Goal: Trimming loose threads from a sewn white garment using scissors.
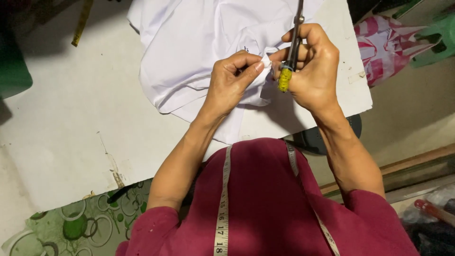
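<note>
A white garment (189,52) lies crumpled on the white table (71,118). My left hand (232,78) pinches a small fold of the white cloth between thumb and fingers. Right beside it, my right hand (313,66) grips a pair of metal scissors (294,40) with a yellow-wrapped handle, blades pointing away from me over the cloth. The two hands nearly touch at the fold. A measuring tape (222,204) hangs round my neck over my maroon top.
A yellow tape or ruler (81,23) lies at the table's far left. A red and white plastic bag (384,45) sits on the floor to the right. A green patterned surface (80,223) shows below the table's near edge, and a dark round object (322,140) under its right corner.
</note>
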